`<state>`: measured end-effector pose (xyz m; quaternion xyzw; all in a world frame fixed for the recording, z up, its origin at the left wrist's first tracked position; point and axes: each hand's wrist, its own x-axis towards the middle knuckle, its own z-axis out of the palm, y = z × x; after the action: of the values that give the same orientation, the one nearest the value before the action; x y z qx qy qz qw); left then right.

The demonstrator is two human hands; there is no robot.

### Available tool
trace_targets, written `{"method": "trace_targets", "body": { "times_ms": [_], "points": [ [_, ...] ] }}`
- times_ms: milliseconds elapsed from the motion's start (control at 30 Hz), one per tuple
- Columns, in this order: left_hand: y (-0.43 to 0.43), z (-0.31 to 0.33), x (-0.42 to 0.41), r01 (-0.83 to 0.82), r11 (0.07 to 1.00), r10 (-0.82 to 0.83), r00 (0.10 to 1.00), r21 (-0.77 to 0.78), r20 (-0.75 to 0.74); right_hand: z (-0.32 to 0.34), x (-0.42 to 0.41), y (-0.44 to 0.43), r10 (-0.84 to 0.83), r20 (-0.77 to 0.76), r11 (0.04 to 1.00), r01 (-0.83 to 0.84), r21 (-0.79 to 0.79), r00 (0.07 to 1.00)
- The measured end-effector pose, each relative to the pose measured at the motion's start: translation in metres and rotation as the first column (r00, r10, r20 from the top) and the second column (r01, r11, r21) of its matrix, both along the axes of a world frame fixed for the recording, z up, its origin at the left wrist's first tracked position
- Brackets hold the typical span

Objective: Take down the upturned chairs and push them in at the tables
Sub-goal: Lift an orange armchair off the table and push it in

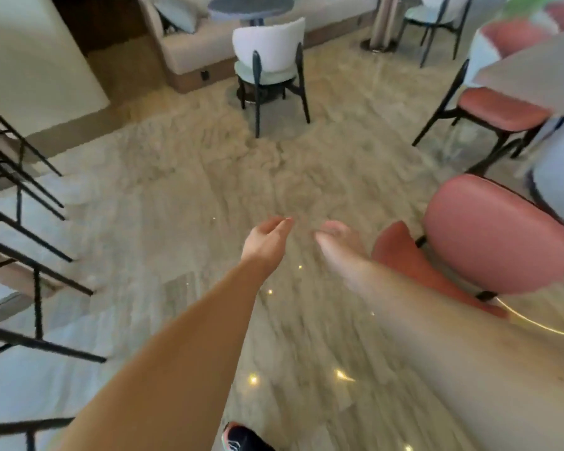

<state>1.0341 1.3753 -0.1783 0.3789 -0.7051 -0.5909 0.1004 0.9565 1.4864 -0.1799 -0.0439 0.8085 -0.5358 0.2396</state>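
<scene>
My left hand (267, 237) and my right hand (337, 237) reach out side by side over the bare floor, both holding nothing, fingers loosely curled. The right one is blurred. On the left edge, black chair legs (30, 229) stick out sideways from several upturned chairs. A pink upholstered chair (495, 236) lies tilted just right of my right forearm. Further back on the right, a pink-seated chair (498, 109) stands at a pale table (534, 73). A white chair (269, 66) stands upright at a round dark table (251, 4) straight ahead.
Polished beige floor (192, 196) stretches ahead. A beige bench sofa (192, 50) lines the back wall, a pillar base (378, 43) stands behind right, and another white chair (437, 14) sits at the far back. My shoe (241, 437) shows at the bottom.
</scene>
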Motion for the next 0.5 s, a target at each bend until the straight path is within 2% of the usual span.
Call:
{"method": "trace_targets", "body": {
  "times_ms": [233,400,500],
  "points": [
    [0.117,-0.02,-0.087,0.311,0.95,-0.311,0.95,0.021,0.0,-0.012,-0.043,0.141,-0.284,0.115,0.958,0.286,0.003,0.952],
    [0.159,-0.039,-0.12,0.476,0.878,-0.478,0.877,0.057,0.049,-0.032,-0.055,0.191,-0.384,0.182,0.92,0.393,-0.014,0.905],
    [0.174,-0.057,-0.14,0.584,0.807,-0.591,0.8,0.088,0.107,-0.046,-0.06,0.2,-0.452,0.206,0.886,0.463,-0.006,0.868]
  ]
}}
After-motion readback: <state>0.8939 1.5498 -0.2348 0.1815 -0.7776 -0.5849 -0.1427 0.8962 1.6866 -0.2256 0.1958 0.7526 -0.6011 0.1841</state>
